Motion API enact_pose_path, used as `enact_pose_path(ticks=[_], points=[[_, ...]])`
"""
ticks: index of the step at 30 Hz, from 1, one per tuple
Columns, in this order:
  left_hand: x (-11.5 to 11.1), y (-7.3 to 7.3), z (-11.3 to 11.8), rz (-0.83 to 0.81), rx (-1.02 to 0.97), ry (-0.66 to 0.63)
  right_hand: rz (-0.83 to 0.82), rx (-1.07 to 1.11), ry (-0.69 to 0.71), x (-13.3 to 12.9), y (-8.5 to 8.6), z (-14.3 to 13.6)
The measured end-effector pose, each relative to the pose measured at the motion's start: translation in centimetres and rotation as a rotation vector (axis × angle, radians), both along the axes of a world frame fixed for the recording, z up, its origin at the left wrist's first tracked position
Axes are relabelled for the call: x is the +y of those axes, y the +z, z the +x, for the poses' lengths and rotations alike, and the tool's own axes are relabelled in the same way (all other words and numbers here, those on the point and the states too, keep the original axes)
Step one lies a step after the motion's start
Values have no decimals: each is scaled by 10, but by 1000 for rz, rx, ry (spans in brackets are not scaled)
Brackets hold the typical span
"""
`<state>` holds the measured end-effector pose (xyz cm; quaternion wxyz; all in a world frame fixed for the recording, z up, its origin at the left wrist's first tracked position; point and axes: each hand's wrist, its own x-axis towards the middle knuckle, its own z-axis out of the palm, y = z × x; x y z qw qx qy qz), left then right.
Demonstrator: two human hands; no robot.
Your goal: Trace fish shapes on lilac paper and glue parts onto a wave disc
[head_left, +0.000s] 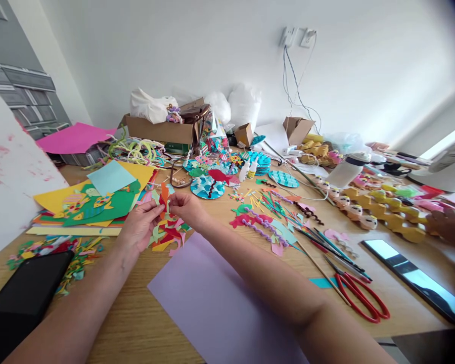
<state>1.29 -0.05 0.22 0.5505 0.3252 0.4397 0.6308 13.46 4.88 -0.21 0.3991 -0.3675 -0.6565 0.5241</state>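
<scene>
Lilac paper sheet (208, 303), one, flat on the tabletop (129, 313), partly under the right forearm; taken as the clock's centre. At nine o'clock: one black phone (26, 288). At ten: stacked coloured sheets (125, 174), yellow and green among them. At eleven: left hand (142, 220), thumb and fingers pinched tight on one orange paper piece (164, 196), held above a heap of cut scraps (169, 237); right hand (191, 207), fingers curled just beside that piece, how far closed and on what I cannot tell. At twelve: blue disc (197, 187) with a red paper fish (219, 175). At three: red-handled scissors (340, 279). At two: another person's hand (445, 225), blurred, near yellow carton strips (396, 222).
</scene>
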Motion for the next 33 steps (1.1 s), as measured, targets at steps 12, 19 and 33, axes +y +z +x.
enact_pose_path(ticks=[12, 19, 33], points=[[1, 15, -14, 83, 81, 216, 331, -566, 121, -5, 8, 0], [2, 16, -14, 118, 94, 252, 682, -1035, 446, -11, 9, -16], [1, 15, -15, 102, 94, 202, 606, -1117, 560, -6, 24, -22]])
